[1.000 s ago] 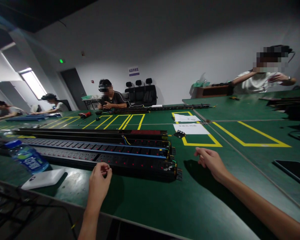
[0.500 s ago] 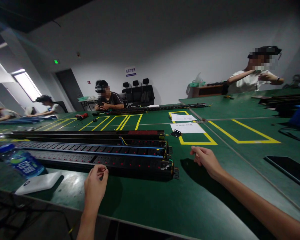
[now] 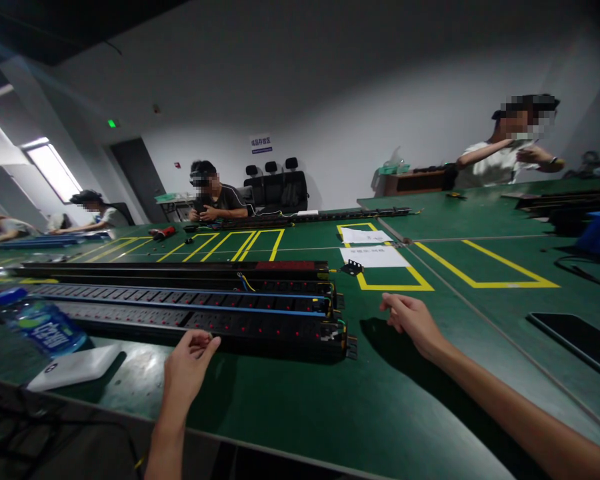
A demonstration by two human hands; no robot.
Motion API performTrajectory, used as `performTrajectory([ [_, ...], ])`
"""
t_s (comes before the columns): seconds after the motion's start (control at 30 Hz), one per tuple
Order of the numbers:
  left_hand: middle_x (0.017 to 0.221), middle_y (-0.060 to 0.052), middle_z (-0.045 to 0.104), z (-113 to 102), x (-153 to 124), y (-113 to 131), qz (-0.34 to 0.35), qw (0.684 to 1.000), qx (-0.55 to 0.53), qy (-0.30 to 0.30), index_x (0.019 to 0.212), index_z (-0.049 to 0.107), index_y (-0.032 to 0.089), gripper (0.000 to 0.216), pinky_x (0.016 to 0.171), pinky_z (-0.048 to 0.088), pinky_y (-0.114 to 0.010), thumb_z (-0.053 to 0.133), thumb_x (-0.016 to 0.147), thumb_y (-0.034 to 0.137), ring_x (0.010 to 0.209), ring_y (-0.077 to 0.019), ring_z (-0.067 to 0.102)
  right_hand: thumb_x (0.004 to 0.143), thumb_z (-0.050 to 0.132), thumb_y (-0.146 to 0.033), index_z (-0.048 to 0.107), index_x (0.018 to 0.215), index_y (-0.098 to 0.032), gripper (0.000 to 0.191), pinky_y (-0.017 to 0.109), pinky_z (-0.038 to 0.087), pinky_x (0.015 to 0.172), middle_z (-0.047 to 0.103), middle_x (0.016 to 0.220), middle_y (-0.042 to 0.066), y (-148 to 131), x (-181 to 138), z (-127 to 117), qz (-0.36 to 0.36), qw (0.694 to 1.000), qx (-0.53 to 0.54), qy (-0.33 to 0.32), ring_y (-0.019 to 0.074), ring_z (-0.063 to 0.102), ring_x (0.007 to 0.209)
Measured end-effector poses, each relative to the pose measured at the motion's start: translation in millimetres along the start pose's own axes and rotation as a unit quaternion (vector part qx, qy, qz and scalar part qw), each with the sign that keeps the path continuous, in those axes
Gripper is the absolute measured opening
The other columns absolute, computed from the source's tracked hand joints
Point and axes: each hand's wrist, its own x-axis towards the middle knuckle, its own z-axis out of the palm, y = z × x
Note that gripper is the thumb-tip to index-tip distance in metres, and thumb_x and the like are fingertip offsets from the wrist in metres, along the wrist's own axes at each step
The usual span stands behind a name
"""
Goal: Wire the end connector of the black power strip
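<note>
My left hand [image 3: 187, 367] is closed, fingers curled in toward the thumb, at the near edge of a long black power strip [image 3: 270, 327] with a row of sockets and small red marks. Whether it touches the strip or pinches something small, I cannot tell. To the right of the strip's wired end, my right hand [image 3: 413, 320] hovers over the green table [image 3: 300, 407], casting a shadow. Its fingers are bent together; anything inside them is hidden. Behind the near strip lies another strip with blue edges [image 3: 280, 303], then more black housings [image 3: 180, 269].
On the left are a blue-capped bottle [image 3: 45, 327] and a white power bank-like object [image 3: 75, 368]. Paper sheets [image 3: 375, 257] lie within yellow tape. A phone [image 3: 575, 340] is at right. Several people sit beyond; one [image 3: 217, 197] faces me across the table.
My left hand has shifted slightly left, and its thumb has come a little away from the curled fingers. The right hand stays nearly still.
</note>
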Motion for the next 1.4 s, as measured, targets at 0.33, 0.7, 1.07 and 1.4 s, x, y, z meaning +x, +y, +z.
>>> performTrajectory([
  [0.33,0.094,-0.004,0.062,-16,22,-12,0.179,0.979,0.1,0.017,0.092,0.066,0.02,0.045,0.067,0.053,-0.032,0.071,0.073,0.06,0.071,-0.0177,0.059,0.078,0.059,-0.057,0.061,0.066,-0.019,0.041,0.027,0.034,0.045,0.041,0.041,-0.005,5,2,0,-0.004,1.0,-0.024,0.003,0.0114,0.04,0.038],
  [0.7,0.087,-0.003,0.062,-16,25,-22,0.231,0.971,0.055,0.015,0.086,0.071,0.019,0.043,0.066,0.053,-0.031,0.071,0.076,0.061,0.068,-0.0155,0.059,0.075,0.06,-0.06,0.062,0.065,-0.019,0.042,0.027,0.033,0.045,0.04,0.043,-0.005,-2,-3,0,0.01,0.999,-0.04,0.002,0.0128,0.042,0.041],
  [1.07,0.077,-0.001,0.061,-18,26,-20,0.263,0.963,0.062,0.019,0.087,0.073,0.019,0.039,0.069,0.051,-0.03,0.071,0.079,0.057,0.069,-0.0165,0.061,0.077,0.058,-0.059,0.062,0.066,-0.02,0.04,0.028,0.037,0.048,0.04,0.043,-0.005,3,-1,-1,0.002,0.999,-0.046,-0.001,0.013,0.041,0.04],
  [1.4,0.078,-0.001,0.058,-17,24,-24,0.251,0.966,0.053,0.017,0.091,0.072,0.02,0.031,0.073,0.05,-0.032,0.07,0.082,0.049,0.073,-0.0173,0.061,0.078,0.059,-0.059,0.062,0.067,-0.021,0.04,0.029,0.04,0.049,0.04,0.043,-0.006,2,-2,-2,-0.006,0.999,-0.051,-0.006,0.0131,0.041,0.04],
])
